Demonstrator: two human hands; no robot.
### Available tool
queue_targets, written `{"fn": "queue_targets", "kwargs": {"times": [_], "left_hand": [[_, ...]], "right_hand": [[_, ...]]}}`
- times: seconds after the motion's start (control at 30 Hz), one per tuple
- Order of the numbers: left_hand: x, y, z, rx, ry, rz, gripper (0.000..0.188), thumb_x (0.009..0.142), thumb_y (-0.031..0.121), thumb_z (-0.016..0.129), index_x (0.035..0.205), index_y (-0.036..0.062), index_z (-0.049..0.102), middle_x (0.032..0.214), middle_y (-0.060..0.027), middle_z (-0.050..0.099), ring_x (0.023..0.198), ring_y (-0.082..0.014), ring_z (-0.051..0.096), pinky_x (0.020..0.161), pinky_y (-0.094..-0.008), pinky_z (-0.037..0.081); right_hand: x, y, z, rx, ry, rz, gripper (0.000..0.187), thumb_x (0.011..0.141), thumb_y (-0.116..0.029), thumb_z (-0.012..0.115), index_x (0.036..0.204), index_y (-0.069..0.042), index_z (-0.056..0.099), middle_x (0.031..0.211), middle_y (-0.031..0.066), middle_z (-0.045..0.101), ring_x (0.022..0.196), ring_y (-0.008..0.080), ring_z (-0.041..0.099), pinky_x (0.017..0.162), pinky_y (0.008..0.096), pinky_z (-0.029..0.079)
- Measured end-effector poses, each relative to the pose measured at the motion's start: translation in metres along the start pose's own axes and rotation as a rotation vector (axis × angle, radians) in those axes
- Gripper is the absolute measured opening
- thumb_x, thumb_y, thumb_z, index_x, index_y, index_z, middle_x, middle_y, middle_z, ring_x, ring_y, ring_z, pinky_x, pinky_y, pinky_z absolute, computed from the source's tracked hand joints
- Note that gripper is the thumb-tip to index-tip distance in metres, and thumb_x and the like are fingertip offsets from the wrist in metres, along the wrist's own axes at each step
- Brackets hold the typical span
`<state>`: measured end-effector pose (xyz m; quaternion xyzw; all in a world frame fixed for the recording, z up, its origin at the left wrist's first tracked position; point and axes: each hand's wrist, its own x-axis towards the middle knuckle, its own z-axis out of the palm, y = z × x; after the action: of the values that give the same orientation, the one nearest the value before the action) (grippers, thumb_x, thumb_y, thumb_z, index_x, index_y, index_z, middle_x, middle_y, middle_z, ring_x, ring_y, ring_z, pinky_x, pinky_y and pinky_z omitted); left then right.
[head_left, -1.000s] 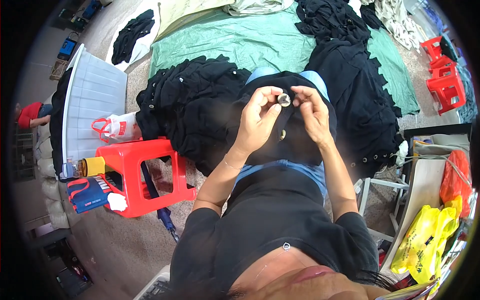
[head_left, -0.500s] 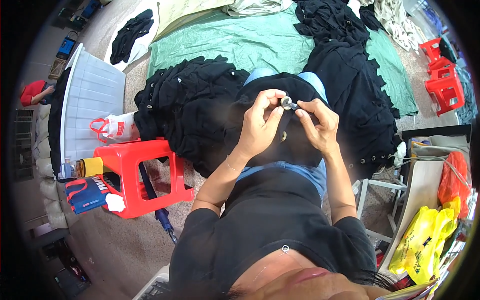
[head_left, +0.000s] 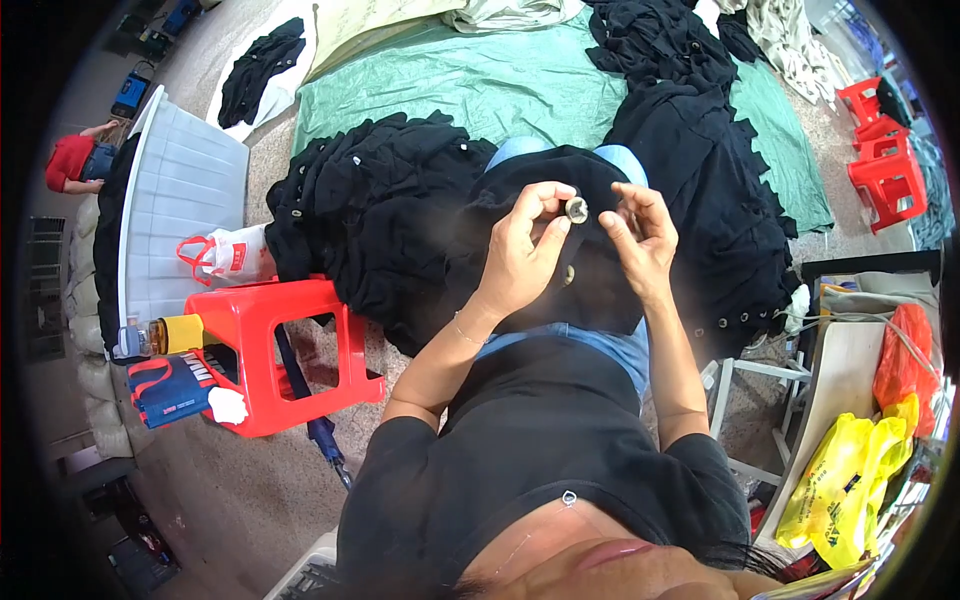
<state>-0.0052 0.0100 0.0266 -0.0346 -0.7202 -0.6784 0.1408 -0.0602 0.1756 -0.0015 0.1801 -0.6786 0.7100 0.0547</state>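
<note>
Black cloth (head_left: 605, 300) lay across the blue jeans (head_left: 625, 350) I watched from afar. Above it, toward its far edge, the left hand (head_left: 525, 245) pinched a round, pale-rimmed button (head_left: 577, 209) between thumb and fingertips. Beside that, the right hand (head_left: 645, 240) was partly open, thumb clear of its curled fingers. A second button (head_left: 569, 275) lay closer to the near edge.

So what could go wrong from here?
The small round piece might slip, since only the left hand holds it; the right hand is open and apart from it. If dropped, it could get lost in the folds of the black cloth on the lap.
</note>
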Motion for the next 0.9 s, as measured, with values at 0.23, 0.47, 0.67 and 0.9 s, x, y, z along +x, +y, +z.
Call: {"fn": "queue_targets", "kwargs": {"times": [0.23,0.47,0.67,0.9], "left_hand": [[0.004,0.002,-0.008,-0.306,-0.104,-0.126,0.027,0.092,-0.005,0.054,0.119,-0.0009,0.054,0.103,-0.004,0.061,0.095,-0.008,0.057,0.086,-0.0228,0.047],[0.004,0.006,-0.017,-0.2,-0.222,-0.151,0.059,0.081,-0.012,0.062,0.137,0.0008,0.044,0.128,-0.0071,0.053,0.119,-0.0126,0.05,0.097,-0.0252,0.042],[0.002,-0.001,-0.014,-0.286,-0.188,-0.181,0.057,0.082,-0.012,0.061,0.135,0.0001,0.046,0.13,-0.0077,0.052,0.123,-0.0131,0.047,0.099,-0.0258,0.041],[-0.005,-0.024,-0.01,-0.198,-0.075,-0.214,0.042,0.087,-0.008,0.062,0.128,-0.0018,0.053,0.12,-0.0067,0.059,0.11,-0.0122,0.056,0.095,-0.0244,0.043]], "right_hand": [[0.017,-0.01,-0.004,-0.179,-0.289,-0.296,0.044,0.069,0.014,0.064,0.108,-0.005,0.071,0.096,0.009,0.065,0.085,0.0179,0.064,0.071,0.0257,0.05],[0.024,-0.004,0.008,-0.277,-0.232,-0.404,0.038,0.069,0.012,0.063,0.103,-0.004,0.07,0.092,0.0097,0.067,0.08,0.022,0.067,0.067,0.0284,0.053],[0.017,0.004,0.025,-0.132,-0.073,-0.295,0.013,0.085,0.005,0.065,0.096,-0.001,0.069,0.086,0.0072,0.064,0.07,0.0135,0.06,0.061,0.0238,0.046],[0.007,0.009,0.028,0.073,-0.099,-0.001,0.008,0.09,-0.001,0.066,0.097,0.0,0.07,0.082,-0.0002,0.058,0.071,0.0053,0.049,0.062,0.0202,0.038]]}}
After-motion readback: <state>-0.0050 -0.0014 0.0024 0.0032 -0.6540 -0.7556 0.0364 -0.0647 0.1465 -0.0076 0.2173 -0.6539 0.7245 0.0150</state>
